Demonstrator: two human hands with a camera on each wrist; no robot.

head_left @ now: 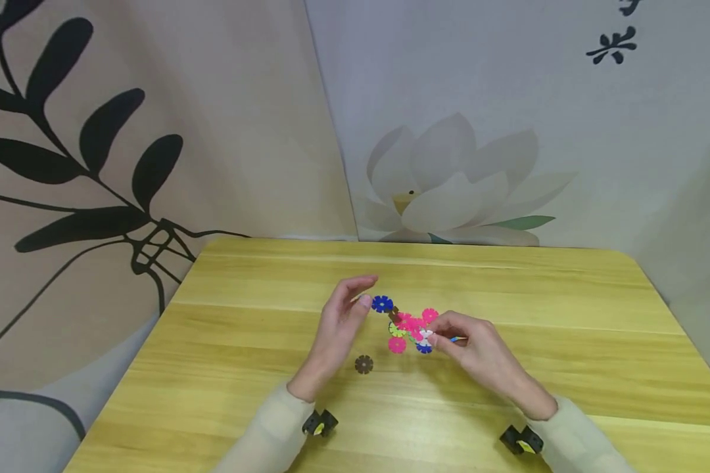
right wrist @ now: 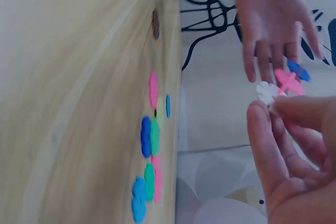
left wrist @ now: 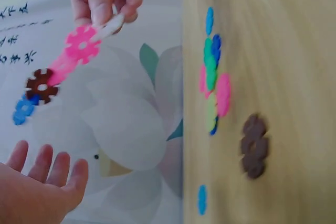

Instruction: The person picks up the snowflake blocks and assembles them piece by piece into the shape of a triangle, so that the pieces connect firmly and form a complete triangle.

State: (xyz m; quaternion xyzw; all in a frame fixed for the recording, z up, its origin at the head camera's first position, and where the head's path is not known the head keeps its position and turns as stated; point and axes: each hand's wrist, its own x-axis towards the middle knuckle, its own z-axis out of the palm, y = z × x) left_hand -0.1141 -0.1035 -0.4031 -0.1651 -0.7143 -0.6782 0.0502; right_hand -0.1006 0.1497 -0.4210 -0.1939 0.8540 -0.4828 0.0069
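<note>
My right hand [head_left: 479, 341] pinches a white notched disc [right wrist: 266, 92] between thumb and fingers. It is one end of a chain of interlocking plastic snowflake discs, held above the table. Along the chain come pink discs [left wrist: 82, 44], a brown disc [left wrist: 42, 86] and, at the far end, a blue disc [head_left: 382, 303]. My left hand [head_left: 340, 322] is beside that blue end, fingers extended and apart, gripping nothing. In the left wrist view a gap separates its fingertips from the chain. Beneath the chain, several loose discs lie on the table, among them a pink one [head_left: 397, 345].
Left of the loose group lies a brown disc [head_left: 363, 364] on the wooden table [head_left: 242, 394]. Yellow-green [head_left: 396, 330], green [right wrist: 155, 136] and blue discs [head_left: 424, 349] are clustered together. A wall with a printed flower [head_left: 461, 171] stands behind the table.
</note>
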